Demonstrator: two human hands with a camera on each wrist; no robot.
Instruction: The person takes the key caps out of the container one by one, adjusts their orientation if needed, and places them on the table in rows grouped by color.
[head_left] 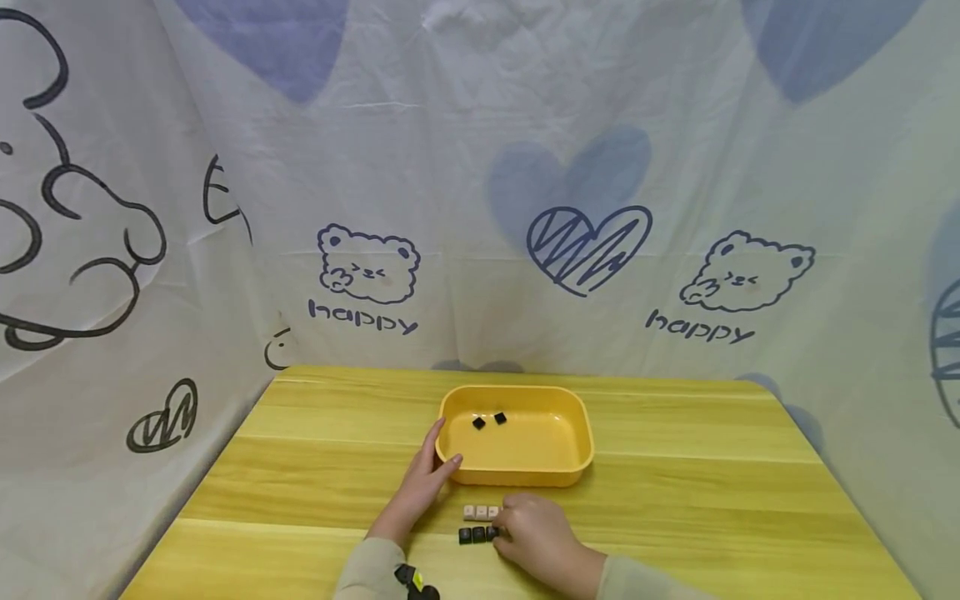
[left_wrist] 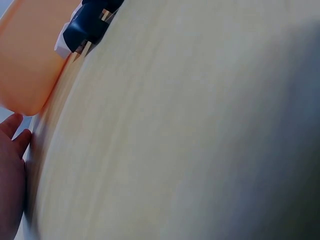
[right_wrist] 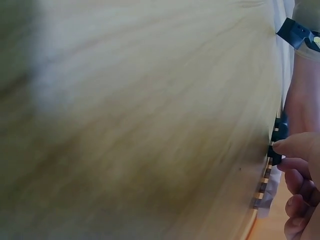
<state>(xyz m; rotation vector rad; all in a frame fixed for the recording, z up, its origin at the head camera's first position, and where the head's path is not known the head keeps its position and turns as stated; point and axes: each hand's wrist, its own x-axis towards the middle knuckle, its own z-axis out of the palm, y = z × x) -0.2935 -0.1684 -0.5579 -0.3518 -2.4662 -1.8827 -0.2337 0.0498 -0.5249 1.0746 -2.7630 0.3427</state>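
On the wooden table lie a row of white keycaps [head_left: 481, 512] and, nearer to me, a row of black keycaps [head_left: 472, 535]. At the right end of the black row, my right hand [head_left: 542, 537] pinches a black keycap [right_wrist: 274, 156] between thumb and index finger; its other fingers are curled. My left hand [head_left: 423, 477] rests against the near left corner of a yellow tray [head_left: 517, 478], fingers along the left side and thumb at the near rim. Inside the tray lie two small black pieces [head_left: 479, 423]. My right hand may hide part of the white row.
The tray stands on the table [head_left: 675, 467] just beyond the keycap rows. A white cloth [head_left: 465, 333] with printed hearts and bears hangs behind the table and along its left. A dark device [head_left: 416, 582] sits at my left sleeve.
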